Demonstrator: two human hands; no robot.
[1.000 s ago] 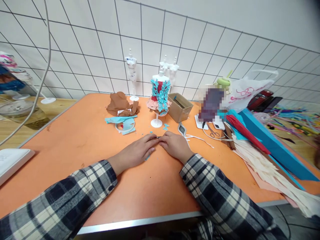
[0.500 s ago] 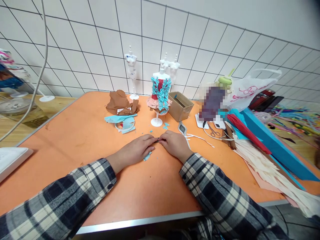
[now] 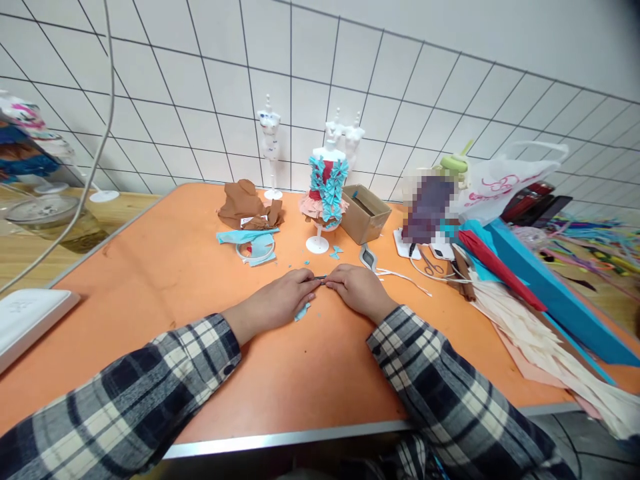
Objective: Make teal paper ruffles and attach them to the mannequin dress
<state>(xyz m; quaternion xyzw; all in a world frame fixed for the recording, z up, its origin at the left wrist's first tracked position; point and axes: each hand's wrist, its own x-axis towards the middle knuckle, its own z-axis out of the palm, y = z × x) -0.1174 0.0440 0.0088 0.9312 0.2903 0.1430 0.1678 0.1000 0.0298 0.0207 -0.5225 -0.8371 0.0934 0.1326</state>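
My left hand (image 3: 280, 301) and my right hand (image 3: 359, 289) rest on the orange table (image 3: 165, 267), fingertips meeting at the middle. Both are closed in a pinch around a thin dark metal tool (image 3: 320, 278) held between them. A small light-blue paper scrap (image 3: 303, 311) pokes out from under my left hand. Just beyond the hands stands a small white mannequin (image 3: 324, 193) dressed in blue, red and pink paper pieces.
A brown paper heap (image 3: 245, 203), blue paper and a tape ring (image 3: 254, 248) lie back left. A cardboard box (image 3: 366, 213), scissors (image 3: 426, 261), white strips, and blue, red and cream sheets (image 3: 520, 293) crowd the right. Bare mannequins (image 3: 269, 133) stand by the tiled wall.
The view has shifted slightly right. My hands stay pinched together at the same spot; the blue scrap now shows a little more under my left hand.
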